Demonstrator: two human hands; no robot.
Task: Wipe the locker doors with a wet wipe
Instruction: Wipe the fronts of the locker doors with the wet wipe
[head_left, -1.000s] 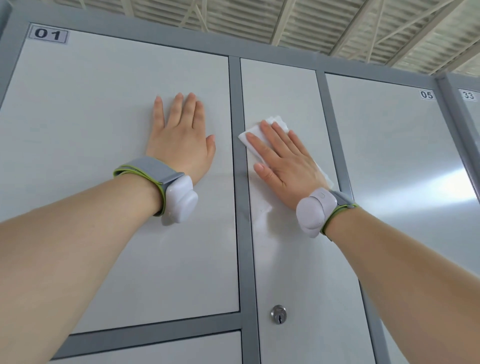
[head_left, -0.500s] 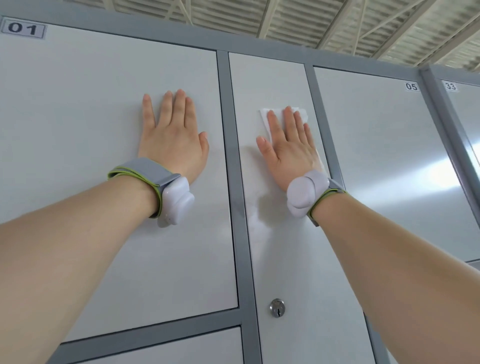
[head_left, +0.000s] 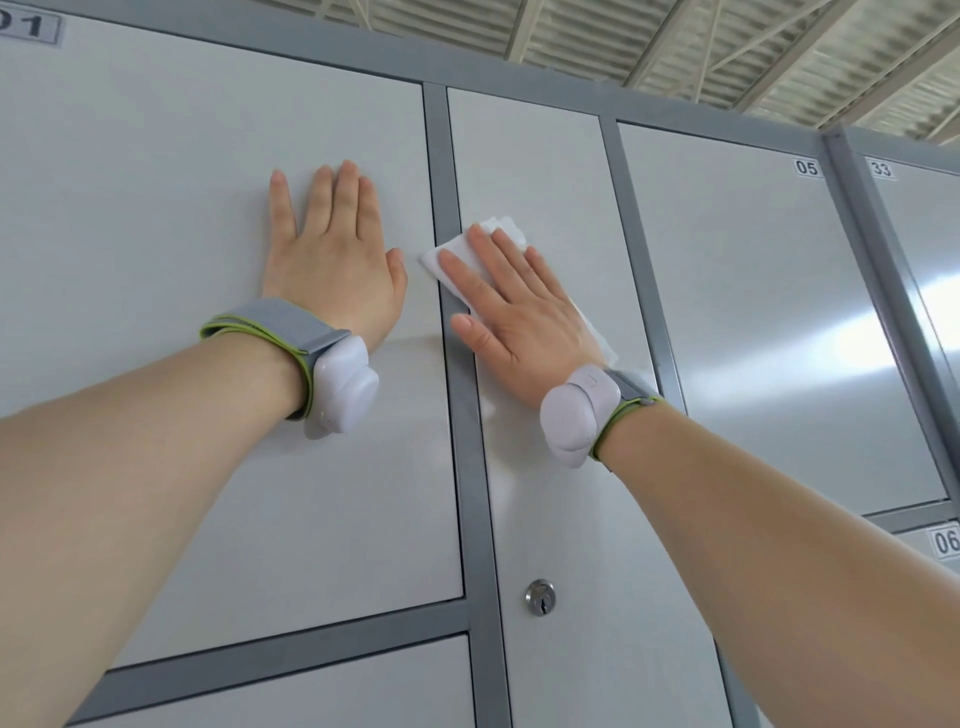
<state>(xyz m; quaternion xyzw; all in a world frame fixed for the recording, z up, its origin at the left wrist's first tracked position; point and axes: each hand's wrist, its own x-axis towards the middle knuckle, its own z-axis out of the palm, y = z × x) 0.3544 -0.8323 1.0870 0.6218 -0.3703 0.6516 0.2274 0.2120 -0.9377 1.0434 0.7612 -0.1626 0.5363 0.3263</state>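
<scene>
A white wet wipe lies flat against the upper left part of the narrow middle locker door, its corner over the grey frame strip. My right hand presses it with straight, spread fingers pointing up and left. My left hand rests flat with straight fingers on the wide left door, marked 01. Both wrists carry grey bands with white devices.
A round key lock sits low on the middle door. To the right stand door 05, door 06 below it and door 33 beyond a post. A lower door starts under the left one. The ribbed ceiling shows above.
My right hand has slid the wipe from the door's right side down and left to its left edge, fingers now angled left. The left hand has stayed in place.
</scene>
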